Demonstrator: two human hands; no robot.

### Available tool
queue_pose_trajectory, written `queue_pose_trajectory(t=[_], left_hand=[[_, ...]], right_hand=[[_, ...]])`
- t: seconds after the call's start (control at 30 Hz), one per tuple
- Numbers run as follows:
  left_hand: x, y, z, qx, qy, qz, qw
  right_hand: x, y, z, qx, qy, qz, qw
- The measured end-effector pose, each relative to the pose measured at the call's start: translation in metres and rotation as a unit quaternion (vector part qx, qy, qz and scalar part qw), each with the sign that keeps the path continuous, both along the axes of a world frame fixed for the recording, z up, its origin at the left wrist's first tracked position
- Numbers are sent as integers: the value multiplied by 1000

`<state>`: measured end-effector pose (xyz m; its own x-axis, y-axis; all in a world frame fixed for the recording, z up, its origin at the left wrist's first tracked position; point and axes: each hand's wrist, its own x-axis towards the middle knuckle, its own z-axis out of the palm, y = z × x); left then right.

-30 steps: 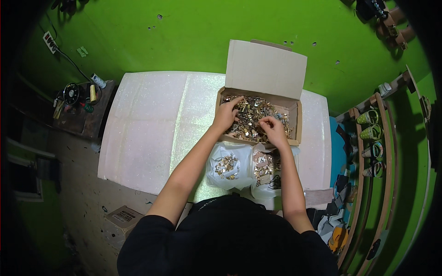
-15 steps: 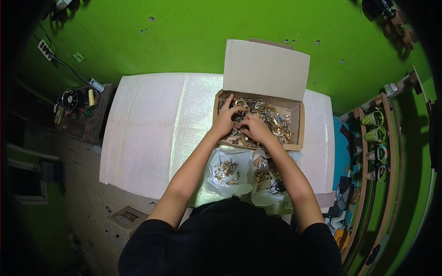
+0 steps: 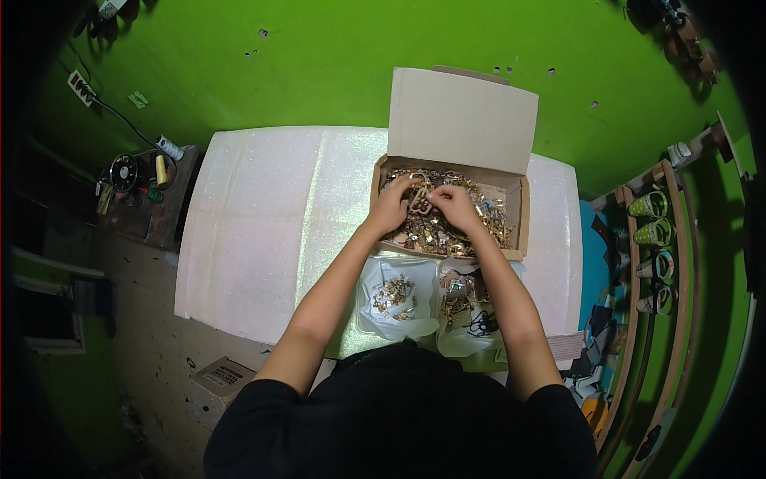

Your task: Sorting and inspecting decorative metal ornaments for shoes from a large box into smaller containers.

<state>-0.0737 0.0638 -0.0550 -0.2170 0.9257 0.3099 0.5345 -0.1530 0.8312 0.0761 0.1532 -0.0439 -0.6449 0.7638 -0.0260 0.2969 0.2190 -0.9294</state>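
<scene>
An open cardboard box [image 3: 517, 229] holds a jumbled heap of small metal fittings [image 3: 479, 203], mostly gold and silver coloured. Between my hands, over the heap's left part, is a pale gold linked metal piece [image 3: 420, 202]; whether it is chain or joined buckles cannot be made out. My left hand [image 3: 389, 207] is closed with its fingertips at the piece's upper left side. From the right, my right hand [image 3: 455, 207] pinches it between thumb and fingers. Nearer me stand a lined clear tray [image 3: 369, 317] with a few metal fittings and a second lined tray [image 3: 467, 345] with more fittings and dark strands.
A sparkly white covered table [image 3: 247, 231] carries the box and trays, with a green wall [image 3: 335, 72] behind. The box's raised lid [image 3: 463, 116] leans back. At right is a wooden rack [image 3: 630, 239] with sandals [image 3: 654, 233]; at left, a small stand [image 3: 144, 223] with spools.
My right hand has lifted slightly and moved right, and the pale gold piece now shows between my hands. My left hand's fingers have drawn in from a spread pose.
</scene>
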Motion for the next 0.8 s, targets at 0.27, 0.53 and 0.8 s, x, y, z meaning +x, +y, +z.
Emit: queue_pose_trajectory(t=[0.27, 0.53, 0.8], left_hand=[[14, -1, -9, -200, 199, -63, 957], [26, 4, 15, -210, 312, -10, 926], [29, 19, 5, -59, 61, 26, 996]], right_hand=[[35, 17, 6, 148, -236, -73, 957], [64, 37, -13, -212, 27, -221, 952], [61, 22, 8, -228, 98, -145, 958]])
